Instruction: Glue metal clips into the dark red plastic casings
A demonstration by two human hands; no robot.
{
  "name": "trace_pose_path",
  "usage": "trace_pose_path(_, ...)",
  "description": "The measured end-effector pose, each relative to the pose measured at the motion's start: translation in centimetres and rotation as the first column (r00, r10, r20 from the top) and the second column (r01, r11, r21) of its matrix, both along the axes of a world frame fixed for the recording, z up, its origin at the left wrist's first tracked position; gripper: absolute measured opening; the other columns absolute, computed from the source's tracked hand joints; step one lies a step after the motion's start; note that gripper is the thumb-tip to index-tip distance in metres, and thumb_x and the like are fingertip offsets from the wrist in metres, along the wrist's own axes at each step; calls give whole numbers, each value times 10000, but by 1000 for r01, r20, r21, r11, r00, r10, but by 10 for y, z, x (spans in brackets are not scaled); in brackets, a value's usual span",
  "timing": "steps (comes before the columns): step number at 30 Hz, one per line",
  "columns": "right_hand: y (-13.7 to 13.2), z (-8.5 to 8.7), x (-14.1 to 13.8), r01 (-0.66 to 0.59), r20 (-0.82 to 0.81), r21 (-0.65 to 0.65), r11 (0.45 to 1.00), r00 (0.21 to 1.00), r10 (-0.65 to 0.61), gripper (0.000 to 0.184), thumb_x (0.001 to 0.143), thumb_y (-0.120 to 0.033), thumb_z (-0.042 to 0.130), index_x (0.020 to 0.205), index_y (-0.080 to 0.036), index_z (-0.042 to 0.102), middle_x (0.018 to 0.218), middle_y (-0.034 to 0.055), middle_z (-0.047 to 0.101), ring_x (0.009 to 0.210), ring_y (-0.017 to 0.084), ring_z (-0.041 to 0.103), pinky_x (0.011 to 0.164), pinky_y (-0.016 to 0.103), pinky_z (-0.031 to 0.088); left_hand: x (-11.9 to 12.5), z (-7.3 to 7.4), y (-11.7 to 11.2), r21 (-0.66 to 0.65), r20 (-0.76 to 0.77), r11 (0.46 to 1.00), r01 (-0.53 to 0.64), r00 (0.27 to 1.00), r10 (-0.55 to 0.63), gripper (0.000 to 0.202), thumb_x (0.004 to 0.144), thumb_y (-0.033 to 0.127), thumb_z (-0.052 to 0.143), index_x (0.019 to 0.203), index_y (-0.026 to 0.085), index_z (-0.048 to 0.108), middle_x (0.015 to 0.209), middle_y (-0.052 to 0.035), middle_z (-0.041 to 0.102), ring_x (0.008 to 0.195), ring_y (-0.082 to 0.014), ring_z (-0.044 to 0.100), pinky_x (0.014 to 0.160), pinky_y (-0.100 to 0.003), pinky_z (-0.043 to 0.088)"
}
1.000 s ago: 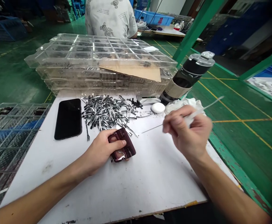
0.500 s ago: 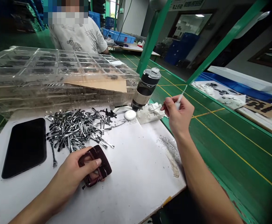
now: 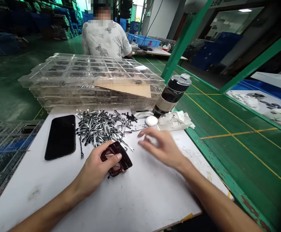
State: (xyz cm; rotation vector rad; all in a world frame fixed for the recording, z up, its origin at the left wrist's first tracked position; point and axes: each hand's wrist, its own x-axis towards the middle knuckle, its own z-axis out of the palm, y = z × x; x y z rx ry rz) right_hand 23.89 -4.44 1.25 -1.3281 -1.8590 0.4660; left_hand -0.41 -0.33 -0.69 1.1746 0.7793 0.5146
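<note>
My left hand [image 3: 101,162] is closed around a glossy dark maroon glasses frame [image 3: 124,158], its thumb pressed on the near side. The fingers behind the frame are partly hidden. To the right, my right hand [image 3: 163,146] hovers over the white tabletop, slightly blurred, fingers apart and nothing visible in them. Just beyond my left hand lies a heap of small shiny metal strips with dark ends [image 3: 101,127]. A white oval object [image 3: 151,120] sits past my right fingertips, beside crumpled white tissue [image 3: 177,120].
A black phone [image 3: 60,137] lies left of the heap. Stacked clear compartment trays [image 3: 101,72] with a cardboard piece [image 3: 128,88] stand at the back. A dark bottle [image 3: 171,95] stands by a green post [image 3: 186,38]. A person [image 3: 106,35] sits beyond the trays.
My right hand has come down and inward from beside the bottle; the thin white-handled tool it held is no longer in it. My left hand keeps the frame. The view has turned left.
</note>
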Motion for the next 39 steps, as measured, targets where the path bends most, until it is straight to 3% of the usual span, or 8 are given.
trace_pose_path(3, 0, -6, -26, -233, -38, -186, 954, 972, 230, 118, 913, -253, 699, 845, -174, 643, 710, -28, 620, 608, 98, 546, 589, 217, 411, -2, -2, 0, 55, 7, 996, -67, 998, 67, 198, 924, 417, 683, 952, 226, 641, 864, 12, 691, 757, -157, 692, 670, -235, 551)
trace_pose_path(7, 1, -12, -31, -250, -51, -190, 949, 968, 244, 87, 925, -201, 669, 852, -167, 636, 722, -39, 593, 622, 78, 511, 593, 196, 388, -1, -2, 1, 128, -29, 989, -76, 996, 81, 187, 926, 420, 682, 932, 239, 638, 838, 31, 662, 730, -120, 648, 659, -202, 537)
trace_pose_path(14, 0, -20, -21, -162, 129, 207, 965, 982, 137, 69, 920, -98, 619, 940, -164, 624, 769, -5, 623, 659, 100, 556, 607, 222, 401, -3, -6, 5, 314, -67, 941, -127, 986, 155, 349, 933, 349, 680, 1247, 344, 530, 1245, 7, 589, 1228, -184, 543, 1056, -304, 446)
trace_pose_path(20, 2, -21, -19, -138, 397, 486, 863, 914, -78, 132, 936, -56, 538, 996, -160, 595, 728, 16, 642, 593, 130, 540, 536, 274, 382, -6, 4, 7, 118, 24, 975, -188, 982, 186, 326, 1015, 449, 477, 1328, 358, 491, 874, 20, 595, 733, -156, 600, 616, -271, 488)
trace_pose_path(24, 5, -20, -30, -255, 507, 589, 767, 856, -104, 126, 947, -60, 557, 1033, -144, 596, 686, 3, 641, 556, 135, 534, 499, 297, 338, -3, 10, 5, -12, 202, 990, -140, 969, 139, 296, 1001, 418, 540, 1244, 254, 589, 956, -26, 690, 808, -177, 682, 647, -276, 567)
trace_pose_path(27, 9, -26, -34, -186, 396, 521, 833, 917, -44, 173, 969, -125, 585, 1137, -162, 587, 818, 16, 708, 639, 126, 618, 555, 265, 416, -1, 9, 11, -14, 203, 959, -283, 938, 279, 188, 958, 305, 650, 1088, 169, 656, 1026, -54, 732, 830, -140, 711, 759, -244, 605)
trace_pose_path(31, 22, -33, -30, 50, 288, 135, 990, 954, -88, 188, 950, -315, 688, 1052, -177, 612, 898, 36, 703, 756, 155, 653, 666, 261, 463, -2, 7, 25, 23, 239, 875, -483, 853, 465, 255, 919, 258, 716, 1137, 182, 606, 914, -22, 758, 823, -123, 741, 837, -234, 613)
trace_pose_path(39, 28, -31, -28, 39, 434, -123, 992, 901, 18, 103, 998, -226, 558, 930, -166, 606, 939, 81, 647, 750, 184, 588, 644, 296, 378, -4, 2, 29, 61, 245, 873, -484, 855, 457, 313, 863, 294, 784, 1095, 170, 614, 859, -22, 758, 856, -178, 775, 896, -312, 627)
